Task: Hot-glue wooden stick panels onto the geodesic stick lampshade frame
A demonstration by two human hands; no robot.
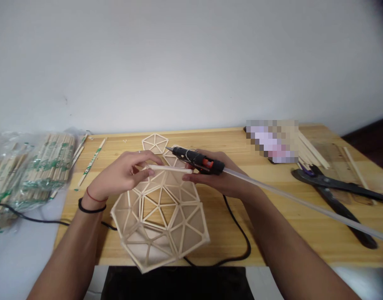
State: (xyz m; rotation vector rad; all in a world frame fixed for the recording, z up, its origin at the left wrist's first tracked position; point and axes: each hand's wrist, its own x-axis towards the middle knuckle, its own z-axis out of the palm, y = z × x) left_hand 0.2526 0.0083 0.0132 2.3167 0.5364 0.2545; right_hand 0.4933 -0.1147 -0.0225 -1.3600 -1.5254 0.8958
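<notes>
My left hand [124, 173] pinches one end of a short pale wooden stick [169, 168] between thumb and fingers. A black hot glue gun [191, 157] lies in my right hand [225, 181], its nozzle pointing left and a long clear glue stick [282, 198] trailing from its back. The fingertips of that hand also meet the stick's right end. Below both hands rests a domed lattice [159, 206] of wooden sticks joined in pentagons and triangles. Just behind it a pentagon frame [154, 143] lies on the table; my hands hide part of the lattice's far side.
Plastic bags of wrapped chopsticks [49, 160] sit at the left, beside one wrapped pair [91, 164]. Large black-handled cutters [332, 183] lie at the right, near loose sticks [313, 150] and a blurred-out phone-like object [269, 143]. A black cord [241, 233] curves across the table.
</notes>
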